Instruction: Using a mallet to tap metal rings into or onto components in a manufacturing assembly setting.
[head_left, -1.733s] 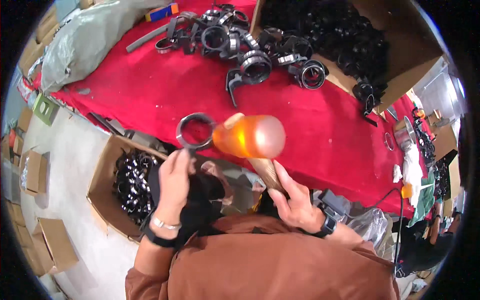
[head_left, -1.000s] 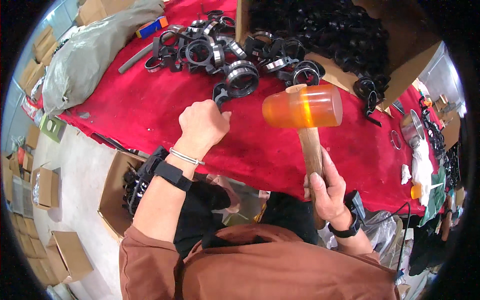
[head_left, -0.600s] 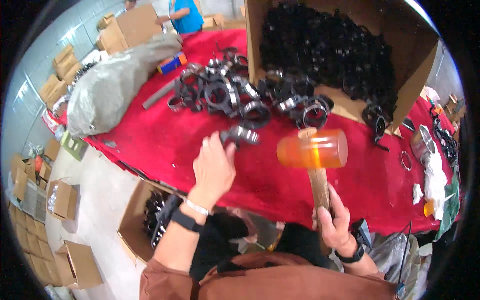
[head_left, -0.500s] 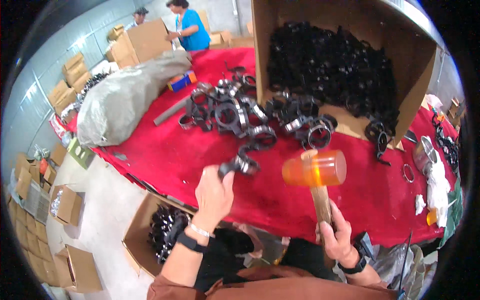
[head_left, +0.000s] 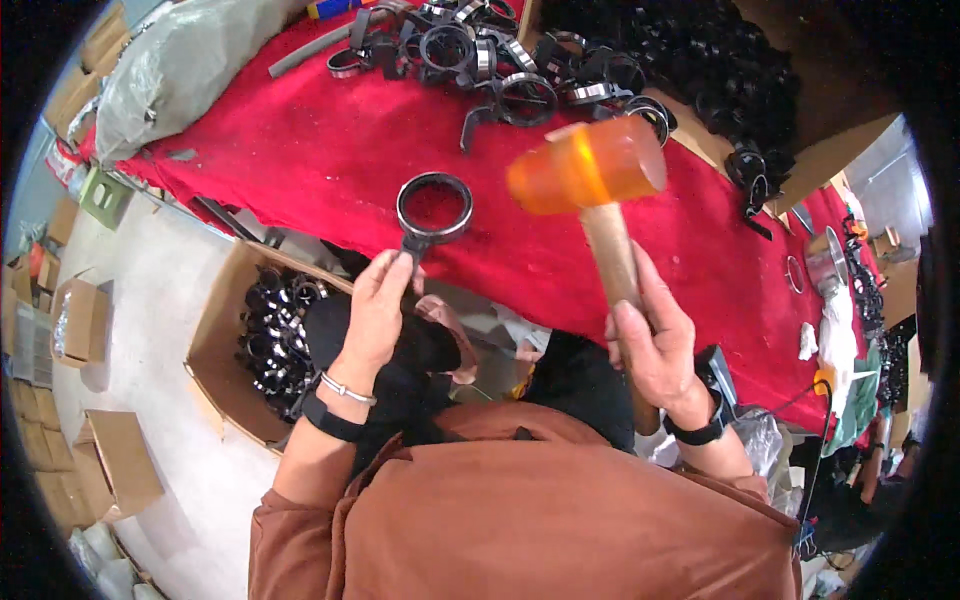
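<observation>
Near the frame's centre, the left hand pinches the stem of a black ring-shaped metal clamp, held over the near edge of the red cloth-covered table. To its right, the right hand is wrapped around the wooden handle of a translucent orange-headed mallet, its head blurred, probably mid-swing. Lower left, an open cardboard box holds more black rings.

1. The mallet head is motion-blurred.
2. The right hand hides the handle's lower end.
3. The left hand's fingers cover the clamp tab.
4. The big box is cut off at the top.
</observation>
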